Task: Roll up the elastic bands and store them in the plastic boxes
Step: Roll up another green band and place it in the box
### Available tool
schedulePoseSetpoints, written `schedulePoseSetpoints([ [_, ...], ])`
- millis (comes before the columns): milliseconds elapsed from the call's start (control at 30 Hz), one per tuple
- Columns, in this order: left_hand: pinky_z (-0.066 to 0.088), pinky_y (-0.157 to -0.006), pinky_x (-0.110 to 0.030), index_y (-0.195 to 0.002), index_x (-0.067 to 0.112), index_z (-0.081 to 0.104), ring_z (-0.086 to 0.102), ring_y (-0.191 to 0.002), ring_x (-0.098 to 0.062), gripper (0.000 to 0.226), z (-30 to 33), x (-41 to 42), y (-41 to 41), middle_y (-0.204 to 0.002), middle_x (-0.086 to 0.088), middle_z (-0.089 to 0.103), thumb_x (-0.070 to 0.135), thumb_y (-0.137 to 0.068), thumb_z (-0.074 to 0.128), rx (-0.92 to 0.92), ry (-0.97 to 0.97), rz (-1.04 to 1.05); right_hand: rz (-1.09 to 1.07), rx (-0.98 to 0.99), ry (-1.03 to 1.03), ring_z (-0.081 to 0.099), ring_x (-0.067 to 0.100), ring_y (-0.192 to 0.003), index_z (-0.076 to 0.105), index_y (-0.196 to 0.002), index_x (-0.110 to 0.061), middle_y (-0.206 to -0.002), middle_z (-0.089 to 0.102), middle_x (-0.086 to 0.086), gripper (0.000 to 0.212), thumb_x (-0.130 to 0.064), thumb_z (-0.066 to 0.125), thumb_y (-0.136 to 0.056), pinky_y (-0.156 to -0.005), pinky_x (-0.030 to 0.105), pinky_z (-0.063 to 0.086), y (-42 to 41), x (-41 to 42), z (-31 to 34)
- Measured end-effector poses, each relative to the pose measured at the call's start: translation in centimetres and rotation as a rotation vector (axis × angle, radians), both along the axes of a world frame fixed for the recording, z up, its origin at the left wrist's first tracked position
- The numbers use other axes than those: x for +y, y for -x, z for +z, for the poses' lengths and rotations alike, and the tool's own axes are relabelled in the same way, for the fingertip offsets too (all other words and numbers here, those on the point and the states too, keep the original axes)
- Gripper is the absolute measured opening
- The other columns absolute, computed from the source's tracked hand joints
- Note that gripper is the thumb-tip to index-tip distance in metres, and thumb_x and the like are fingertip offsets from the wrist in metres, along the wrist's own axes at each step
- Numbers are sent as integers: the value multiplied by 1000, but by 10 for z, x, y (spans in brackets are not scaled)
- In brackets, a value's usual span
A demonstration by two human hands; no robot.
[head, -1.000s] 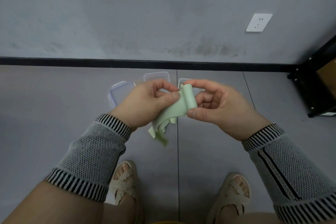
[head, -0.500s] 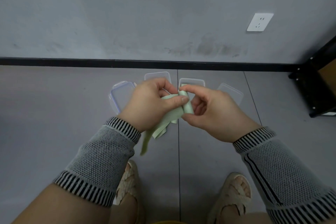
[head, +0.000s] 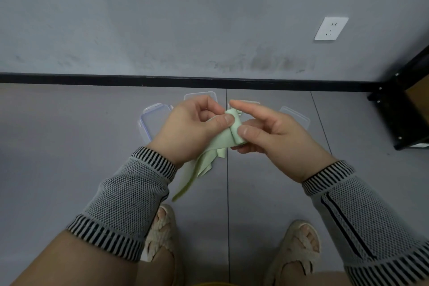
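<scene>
A pale green elastic band [head: 221, 141] is partly rolled at its top end, and its loose tail hangs down toward the floor. My left hand [head: 190, 130] pinches the flat part of the band beside the roll with thumb and fingers. My right hand [head: 269, 134] holds the small roll between thumb and fingers, index finger stretched out above it. Behind my hands on the floor lie clear plastic boxes and lids: one with a blue rim [head: 153, 121], one [head: 199, 95] at the back, one [head: 246, 103] mostly hidden, one [head: 296, 117] at the right.
A grey wall with a black skirting strip [head: 116, 78] and a white socket [head: 330, 28] rises ahead. A black shelf frame [head: 404, 109] stands at the right. My two sandalled feet [head: 162, 230] are on the grey floor below my hands.
The roll has turned further in my right hand and my index finger has lifted off it. The hanging tail has swung lower and to the left.
</scene>
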State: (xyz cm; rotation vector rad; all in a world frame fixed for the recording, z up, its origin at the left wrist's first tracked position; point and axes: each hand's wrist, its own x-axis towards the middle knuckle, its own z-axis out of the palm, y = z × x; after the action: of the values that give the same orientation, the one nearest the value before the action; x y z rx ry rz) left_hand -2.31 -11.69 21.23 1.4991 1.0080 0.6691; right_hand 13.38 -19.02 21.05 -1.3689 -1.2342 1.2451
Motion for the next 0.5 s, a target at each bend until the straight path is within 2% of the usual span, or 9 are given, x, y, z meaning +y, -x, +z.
schedulePoseSetpoints([
  [67,45,-56,-27,-79,14,59,55,-57,-16,11,-1,-1,-1,-62,-8,62,14,-84,69,10,-24,-28,6,47,-2,68,19,-77,58,-117,-33,-89,69,20,41,-1,55,-91,-80,33,58,1,-1,2],
  [167,46,-61,-31,-84,24,62,57,-64,-18,10,-2,0,0,-74,-21,65,33,-78,63,57,-62,-71,-31,93,6,65,23,-77,59,-122,-20,-84,67,19,41,4,55,-89,-77,31,57,-3,0,0],
  [233,45,-62,-27,-84,30,63,54,-62,-7,6,-4,4,3,-65,-8,64,34,-85,59,155,-103,-103,-45,94,20,64,26,-77,57,-127,-13,-84,66,19,42,5,55,-89,-77,31,57,-7,-1,-1],
  [300,39,-54,-13,-83,31,60,48,-51,3,12,-5,5,5,-49,13,56,23,-92,57,225,-138,-151,-45,69,30,64,25,-76,56,-129,-12,-83,67,17,44,5,55,-89,-76,31,57,-9,-1,-1],
  [333,37,-52,-10,-83,31,60,49,-49,5,15,-4,5,6,-48,17,55,19,-92,57,239,-145,-167,-44,58,33,64,23,-76,56,-129,-12,-82,67,14,44,5,55,-89,-75,30,57,-9,-1,-1],
  [500,44,-61,-12,-81,29,64,55,-59,4,16,-2,4,4,-71,9,66,17,-90,59,216,-225,-115,-65,5,21,65,16,-70,59,-125,-15,-73,69,2,43,4,59,-86,-75,32,56,-10,0,-2],
])
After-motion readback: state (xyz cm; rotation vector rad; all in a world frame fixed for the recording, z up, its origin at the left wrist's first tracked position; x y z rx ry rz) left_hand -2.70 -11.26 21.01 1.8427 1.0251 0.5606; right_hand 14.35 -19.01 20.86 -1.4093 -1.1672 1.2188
